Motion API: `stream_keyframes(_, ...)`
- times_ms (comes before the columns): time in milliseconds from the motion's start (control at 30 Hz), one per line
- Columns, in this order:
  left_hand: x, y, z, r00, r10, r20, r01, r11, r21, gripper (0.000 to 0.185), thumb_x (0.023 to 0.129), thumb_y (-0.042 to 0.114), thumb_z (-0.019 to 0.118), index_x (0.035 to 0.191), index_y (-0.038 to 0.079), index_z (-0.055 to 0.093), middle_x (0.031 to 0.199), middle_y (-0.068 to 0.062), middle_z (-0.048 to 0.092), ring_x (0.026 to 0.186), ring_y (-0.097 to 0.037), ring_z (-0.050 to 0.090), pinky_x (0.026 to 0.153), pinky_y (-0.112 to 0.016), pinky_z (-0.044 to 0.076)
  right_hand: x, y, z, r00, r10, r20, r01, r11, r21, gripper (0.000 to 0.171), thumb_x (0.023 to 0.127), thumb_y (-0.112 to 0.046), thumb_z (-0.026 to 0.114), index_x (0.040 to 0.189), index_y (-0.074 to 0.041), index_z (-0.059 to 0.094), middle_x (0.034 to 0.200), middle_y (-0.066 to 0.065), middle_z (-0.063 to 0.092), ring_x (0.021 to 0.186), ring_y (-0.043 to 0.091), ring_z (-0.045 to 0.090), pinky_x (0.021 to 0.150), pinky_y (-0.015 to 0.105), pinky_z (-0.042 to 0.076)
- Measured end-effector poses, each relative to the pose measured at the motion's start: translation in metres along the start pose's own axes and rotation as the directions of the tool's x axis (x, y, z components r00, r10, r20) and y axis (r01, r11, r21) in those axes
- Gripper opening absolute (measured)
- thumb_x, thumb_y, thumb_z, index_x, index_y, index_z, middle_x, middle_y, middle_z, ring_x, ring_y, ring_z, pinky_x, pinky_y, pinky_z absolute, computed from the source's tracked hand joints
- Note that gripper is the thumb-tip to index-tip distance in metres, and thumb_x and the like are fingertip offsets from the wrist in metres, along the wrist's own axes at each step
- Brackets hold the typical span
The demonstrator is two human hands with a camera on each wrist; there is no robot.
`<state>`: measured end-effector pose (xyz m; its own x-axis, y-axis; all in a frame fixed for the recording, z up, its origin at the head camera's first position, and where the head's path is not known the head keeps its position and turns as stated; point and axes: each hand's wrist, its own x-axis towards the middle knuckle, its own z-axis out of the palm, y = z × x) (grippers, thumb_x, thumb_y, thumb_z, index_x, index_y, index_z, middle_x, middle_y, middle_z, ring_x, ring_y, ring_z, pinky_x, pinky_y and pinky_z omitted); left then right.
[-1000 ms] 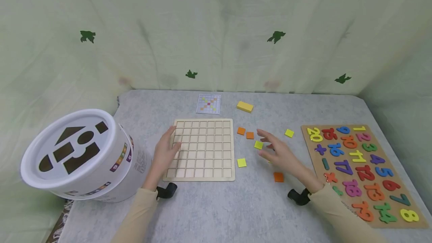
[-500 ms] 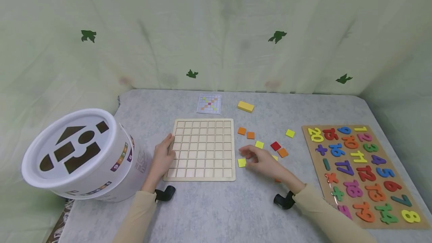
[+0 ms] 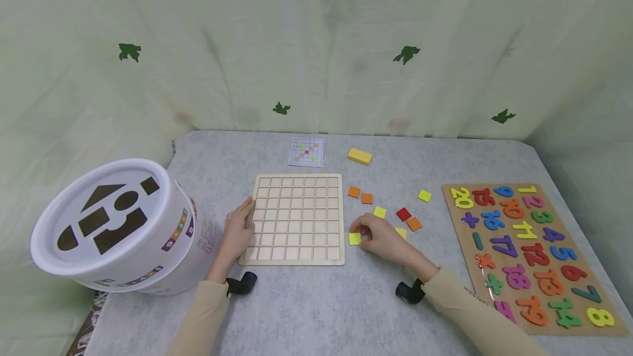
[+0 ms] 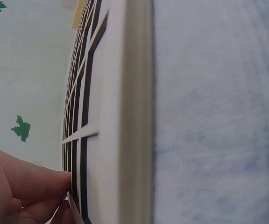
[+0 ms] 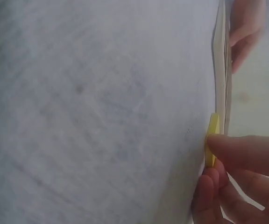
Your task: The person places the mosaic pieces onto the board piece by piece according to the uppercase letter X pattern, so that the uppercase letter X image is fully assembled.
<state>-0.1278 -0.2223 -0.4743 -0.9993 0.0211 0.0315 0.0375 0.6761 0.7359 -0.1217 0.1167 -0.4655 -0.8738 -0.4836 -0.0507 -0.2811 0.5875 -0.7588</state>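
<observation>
Right grip (image 3: 382,237) pinches a yellow tile (image 3: 354,239), with the thumb and fingers bent close together on it. That tile is at the worktop (image 3: 306,312), just beside the right edge of a wooden board (image 3: 299,224) with lots of little squares. It is nearer the board's front than its back. The right arm (image 3: 475,306) comes in from the bottom right and slants up to the left. Its wrist is low, and the back of the hand faces up. A black gadget (image 3: 409,292) is on this wrist.

The left grip (image 3: 238,235) is clamped on the left side of the board. Its thumb is at the edge, and the pointing finger reaches along that side, away from the person. The left arm (image 3: 198,317) comes up from the bottom and leans a little to the right. Both arms wear tan sleeves.

Past the right grip lie two orange tiles (image 3: 360,195), side by side. A red tile (image 3: 404,214) is to their right, with one more orange one close by. At the back are a small picture card (image 3: 306,152) and a yellow block (image 3: 359,156). A big white tub (image 3: 200,243) stands on the left, and a number board (image 3: 527,293) lies on the right.
</observation>
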Motion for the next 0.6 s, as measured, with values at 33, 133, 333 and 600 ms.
stream_keyframes(33, 0.0, -0.001, 0.0, 1.0, 0.001, 0.0, -0.001, 1.0, 0.004, 0.051, 0.083, -0.012, 0.044, 0.133, -0.01, 0.035, 0.143, -0.021, 0.025, 0.13, -0.041, 0.015, 0.103, -0.051, 0.012, 0.0, 0.0, 0.0, 1.0, 0.007, 0.0, -0.007, 1.0, -0.003, 0.028, 0.072, 0.007, 0.067, 0.095, -0.008, 0.062, 0.088, -0.002, 0.055, 0.08, 0.014, 0.048, 0.068, 0.026, 0.044)
stream_keyframes(133, 0.0, -0.001, 0.0, 1.0, -0.003, 0.001, 0.003, 1.0, 0.011, 0.051, 0.083, -0.011, 0.045, 0.133, -0.009, 0.034, 0.143, -0.02, 0.025, 0.13, -0.04, 0.015, 0.103, -0.051, 0.013, 0.001, -0.001, -0.002, 1.0, 0.007, 0.013, -0.007, 1.0, -0.023, 0.025, 0.072, 0.005, 0.067, 0.094, -0.007, 0.063, 0.087, -0.002, 0.054, 0.079, 0.014, 0.049, 0.068, 0.025, 0.045)
stream_keyframes(333, -0.001, -0.002, 0.0, 1.0, 0.003, 0.006, -0.003, 1.0, 0.025, 0.05, 0.084, -0.011, 0.044, 0.133, -0.009, 0.034, 0.143, -0.02, 0.025, 0.128, -0.041, 0.017, 0.102, -0.052, 0.014, 0.01, -0.002, -0.01, 0.999, -0.04, 0.034, 0.041, 0.999, -0.032, 0.025, 0.074, 0.003, 0.064, 0.096, -0.008, 0.064, 0.087, -0.002, 0.056, 0.079, 0.013, 0.05, 0.069, 0.024, 0.045)
stream_keyframes(600, -0.001, -0.004, -0.001, 1.0, 0.016, 0.017, -0.017, 1.0, 0.019, 0.051, 0.084, -0.011, 0.044, 0.133, -0.01, 0.033, 0.143, -0.021, 0.025, 0.128, -0.042, 0.017, 0.102, -0.052, 0.014, 0.043, -0.017, -0.016, 0.995, -0.097, 0.029, 0.095, 0.992, 0.08, 0.027, 0.076, 0.002, 0.06, 0.1, -0.007, 0.063, 0.092, -0.002, 0.057, 0.083, 0.014, 0.051, 0.072, 0.025, 0.047)
